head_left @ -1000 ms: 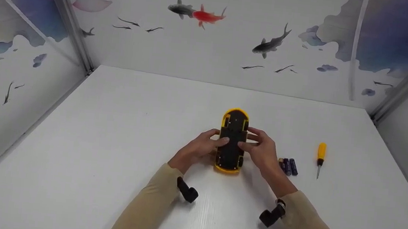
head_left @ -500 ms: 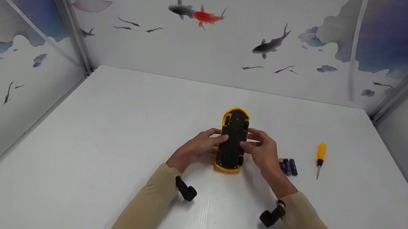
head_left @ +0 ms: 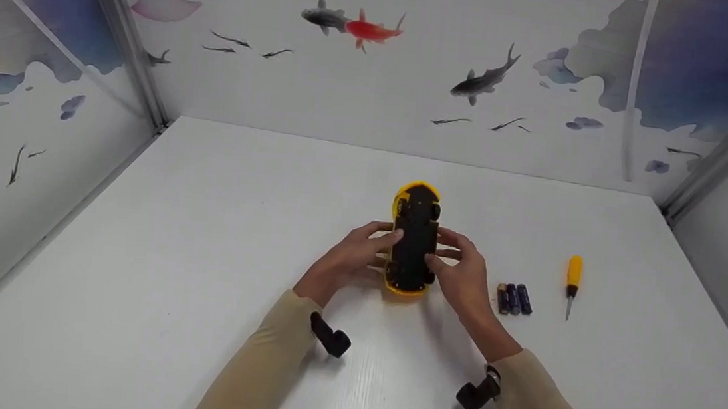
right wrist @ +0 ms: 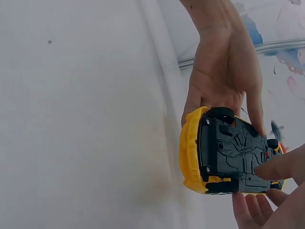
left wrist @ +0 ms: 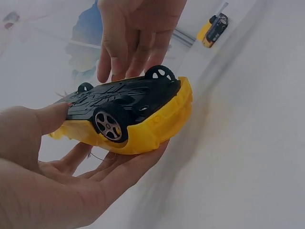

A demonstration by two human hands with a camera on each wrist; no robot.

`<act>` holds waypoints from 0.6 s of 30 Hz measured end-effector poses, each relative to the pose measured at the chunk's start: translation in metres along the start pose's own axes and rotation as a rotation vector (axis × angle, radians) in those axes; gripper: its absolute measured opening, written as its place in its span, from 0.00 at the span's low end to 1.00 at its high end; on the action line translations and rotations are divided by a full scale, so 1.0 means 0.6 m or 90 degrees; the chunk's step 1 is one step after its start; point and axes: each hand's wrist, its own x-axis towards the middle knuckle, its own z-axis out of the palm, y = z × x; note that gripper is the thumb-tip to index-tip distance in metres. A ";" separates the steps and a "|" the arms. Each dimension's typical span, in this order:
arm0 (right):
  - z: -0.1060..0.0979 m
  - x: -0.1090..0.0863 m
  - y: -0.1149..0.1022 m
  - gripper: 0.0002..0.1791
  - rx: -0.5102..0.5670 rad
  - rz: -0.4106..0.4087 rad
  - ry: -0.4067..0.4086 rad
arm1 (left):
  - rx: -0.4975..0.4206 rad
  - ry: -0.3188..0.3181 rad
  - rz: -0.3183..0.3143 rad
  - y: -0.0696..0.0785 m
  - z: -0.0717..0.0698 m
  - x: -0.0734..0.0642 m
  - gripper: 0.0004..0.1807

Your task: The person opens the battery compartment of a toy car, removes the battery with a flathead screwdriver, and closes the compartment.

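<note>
A yellow toy car is held upside down above the table, its black underside and wheels showing. On its left side my left hand grips it, thumb on the underside edge and fingers beneath the body, as the left wrist view shows. Along the other side my right hand holds it too, with the thumb on the black base. Parts of the fingers are hidden behind the car. Right of the right hand lie several batteries side by side on the table.
Farther right on the white table lies a screwdriver with a yellow handle, its tip toward me. White panels printed with fish enclose the table at the back and sides.
Both hands have moved the toy car slightly away from me and a little left. The right hand has shifted left, so all the batteries show more fully.
</note>
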 end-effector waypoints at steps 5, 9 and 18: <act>0.006 -0.004 -0.003 0.33 0.007 -0.011 -0.008 | 0.015 -0.014 0.023 0.001 -0.004 -0.001 0.33; 0.009 -0.006 0.000 0.37 0.006 -0.013 -0.025 | 0.030 -0.013 0.036 0.000 -0.001 0.000 0.28; 0.020 -0.012 0.003 0.40 -0.022 -0.031 -0.036 | 0.009 0.011 0.042 0.000 0.005 -0.002 0.18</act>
